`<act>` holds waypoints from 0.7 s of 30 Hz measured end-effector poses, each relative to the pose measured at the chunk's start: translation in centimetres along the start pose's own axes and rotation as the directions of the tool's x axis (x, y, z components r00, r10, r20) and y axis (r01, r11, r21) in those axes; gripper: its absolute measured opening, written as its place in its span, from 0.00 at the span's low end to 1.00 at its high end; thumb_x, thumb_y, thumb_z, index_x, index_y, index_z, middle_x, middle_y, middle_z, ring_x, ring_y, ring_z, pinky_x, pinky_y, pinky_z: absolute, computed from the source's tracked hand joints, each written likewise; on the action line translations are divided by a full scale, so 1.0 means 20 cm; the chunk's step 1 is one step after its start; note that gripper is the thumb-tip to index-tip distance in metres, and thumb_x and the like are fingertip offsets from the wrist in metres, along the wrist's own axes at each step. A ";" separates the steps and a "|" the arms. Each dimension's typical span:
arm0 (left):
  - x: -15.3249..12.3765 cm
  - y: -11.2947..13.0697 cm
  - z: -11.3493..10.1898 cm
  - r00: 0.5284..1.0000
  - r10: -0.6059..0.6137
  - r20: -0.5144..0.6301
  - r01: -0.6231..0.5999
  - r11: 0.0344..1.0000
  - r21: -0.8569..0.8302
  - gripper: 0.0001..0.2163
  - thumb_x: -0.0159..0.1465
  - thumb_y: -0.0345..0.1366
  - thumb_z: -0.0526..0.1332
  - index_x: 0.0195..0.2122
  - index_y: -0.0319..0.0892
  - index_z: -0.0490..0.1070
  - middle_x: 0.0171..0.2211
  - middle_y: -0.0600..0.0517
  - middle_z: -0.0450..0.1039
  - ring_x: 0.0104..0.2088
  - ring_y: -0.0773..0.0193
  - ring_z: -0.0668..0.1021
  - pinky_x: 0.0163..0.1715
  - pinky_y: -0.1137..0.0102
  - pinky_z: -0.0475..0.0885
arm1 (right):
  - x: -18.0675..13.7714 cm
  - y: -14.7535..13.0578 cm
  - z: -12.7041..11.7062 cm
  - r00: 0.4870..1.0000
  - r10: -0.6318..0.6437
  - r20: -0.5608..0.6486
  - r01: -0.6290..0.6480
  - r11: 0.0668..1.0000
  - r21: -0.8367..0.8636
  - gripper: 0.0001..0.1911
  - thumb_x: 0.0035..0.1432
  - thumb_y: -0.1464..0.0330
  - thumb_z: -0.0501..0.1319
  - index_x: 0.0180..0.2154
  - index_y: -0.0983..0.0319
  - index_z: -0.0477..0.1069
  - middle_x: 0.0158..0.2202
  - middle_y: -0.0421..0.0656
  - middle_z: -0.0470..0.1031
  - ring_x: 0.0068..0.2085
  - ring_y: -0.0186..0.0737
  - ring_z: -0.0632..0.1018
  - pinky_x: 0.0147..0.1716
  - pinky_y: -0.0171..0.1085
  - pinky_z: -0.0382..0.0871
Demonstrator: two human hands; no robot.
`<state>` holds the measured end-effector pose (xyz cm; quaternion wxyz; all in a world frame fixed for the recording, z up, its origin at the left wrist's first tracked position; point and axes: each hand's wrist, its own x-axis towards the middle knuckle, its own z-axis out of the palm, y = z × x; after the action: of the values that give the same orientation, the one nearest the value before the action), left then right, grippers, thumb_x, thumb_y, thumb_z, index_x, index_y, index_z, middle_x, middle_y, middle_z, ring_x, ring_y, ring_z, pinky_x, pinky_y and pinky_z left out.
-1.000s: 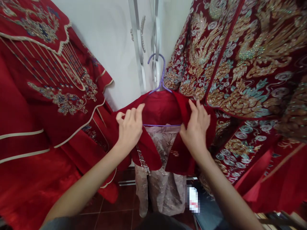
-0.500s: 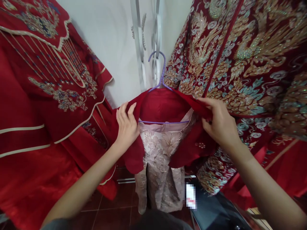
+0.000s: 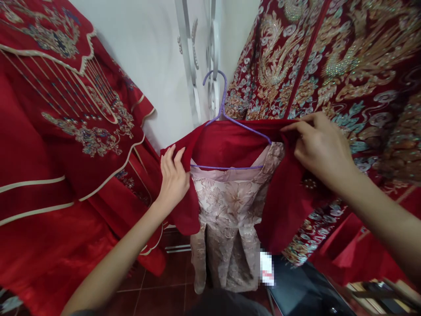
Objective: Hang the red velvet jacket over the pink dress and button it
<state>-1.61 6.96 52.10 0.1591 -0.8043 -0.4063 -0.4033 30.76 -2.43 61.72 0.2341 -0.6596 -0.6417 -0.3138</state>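
A plain dark red jacket (image 3: 220,142) with a small beaded ornament hangs around a purple hanger (image 3: 224,94). On the same hanger is a pale pink floral dress (image 3: 230,202), its right shoulder strap showing beside the hanger's arm. My left hand (image 3: 175,177) is closed on the jacket's left shoulder, with the fingers bent over the cloth. At the other side, my right hand (image 3: 324,147) pinches the jacket's right edge and holds it out, away from the dress. The hanger's hook is over a white metal frame (image 3: 213,48).
Red embroidered garments (image 3: 98,131) with cream trim hang close on the left. A dark red outfit (image 3: 296,74) with gold sequins hangs on the right. Below it are a black glossy surface (image 3: 302,285) and a pixelated white patch. Dark red tiles (image 3: 161,289) cover the floor.
My right hand has moved outward to the right and slightly up, pulling the jacket's edge off the hanger's right arm and baring the dress strap. My left hand stays nearly in place.
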 end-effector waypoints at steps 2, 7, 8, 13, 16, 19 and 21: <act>-0.01 0.00 0.00 1.000 0.000 0.002 0.000 1.000 0.001 0.30 0.60 0.26 0.53 0.65 0.34 0.48 0.64 0.29 0.50 0.68 0.41 0.52 0.63 0.40 0.51 | 0.06 0.02 0.02 0.996 0.015 -0.087 -0.018 0.999 -0.033 0.20 0.65 0.72 0.48 0.51 0.64 0.74 0.51 0.56 0.69 0.49 0.48 0.70 0.45 0.44 0.62; -0.01 0.01 0.01 0.999 -0.006 -0.035 0.006 1.000 0.005 0.29 0.59 0.26 0.52 0.63 0.36 0.50 0.64 0.31 0.52 0.67 0.43 0.54 0.63 0.40 0.51 | 0.14 0.06 0.04 0.992 0.020 -0.122 -0.033 0.994 -0.102 0.20 0.68 0.62 0.48 0.49 0.61 0.75 0.52 0.55 0.66 0.53 0.49 0.65 0.44 0.46 0.57; -0.01 0.01 0.01 0.999 -0.015 -0.042 0.016 1.000 0.020 0.28 0.59 0.26 0.52 0.62 0.37 0.51 0.63 0.31 0.54 0.67 0.43 0.56 0.62 0.40 0.50 | 0.14 0.05 0.04 0.996 0.033 -0.083 -0.042 0.993 -0.106 0.19 0.66 0.60 0.52 0.49 0.60 0.75 0.51 0.56 0.65 0.53 0.51 0.65 0.43 0.46 0.57; 0.04 0.03 -0.02 0.990 -0.078 -0.116 0.092 0.989 0.118 0.17 0.61 0.29 0.55 0.52 0.39 0.61 0.60 0.33 0.60 0.61 0.42 0.64 0.60 0.39 0.50 | 0.12 -0.03 -0.01 0.992 0.118 0.054 -0.107 0.979 -0.175 0.31 0.52 0.54 0.66 0.52 0.69 0.70 0.48 0.61 0.64 0.50 0.58 0.65 0.40 0.48 0.57; 0.07 0.01 -0.05 0.987 -0.086 -0.137 0.105 0.985 0.140 0.13 0.62 0.31 0.55 0.48 0.41 0.64 0.57 0.35 0.64 0.58 0.43 0.67 0.60 0.41 0.52 | 0.11 -0.03 -0.01 0.992 0.097 0.079 -0.074 0.964 -0.256 0.28 0.56 0.61 0.63 0.54 0.71 0.67 0.49 0.62 0.63 0.51 0.56 0.66 0.39 0.47 0.56; 0.09 -0.05 -0.09 0.988 -0.082 -0.132 0.100 0.987 0.129 0.13 0.62 0.30 0.55 0.48 0.41 0.64 0.53 0.38 0.68 0.55 0.45 0.70 0.58 0.44 0.56 | 0.13 0.04 0.02 0.994 0.108 0.020 -0.097 0.949 -0.299 0.19 0.65 0.65 0.52 0.55 0.64 0.68 0.52 0.58 0.64 0.52 0.51 0.66 0.38 0.46 0.53; 0.11 -0.08 -0.11 0.985 -0.089 -0.147 0.106 0.989 0.108 0.14 0.61 0.30 0.55 0.49 0.41 0.64 0.51 0.38 0.70 0.53 0.46 0.71 0.55 0.47 0.61 | 0.16 0.09 0.05 0.995 0.095 -0.026 -0.098 0.941 -0.325 0.21 0.70 0.64 0.45 0.53 0.63 0.70 0.52 0.56 0.65 0.53 0.49 0.66 0.38 0.46 0.53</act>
<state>-3.33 7.83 55.02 0.2138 -0.7423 -0.4556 -0.4424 32.52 0.37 63.54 0.1402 -0.7181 -0.5468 -0.4070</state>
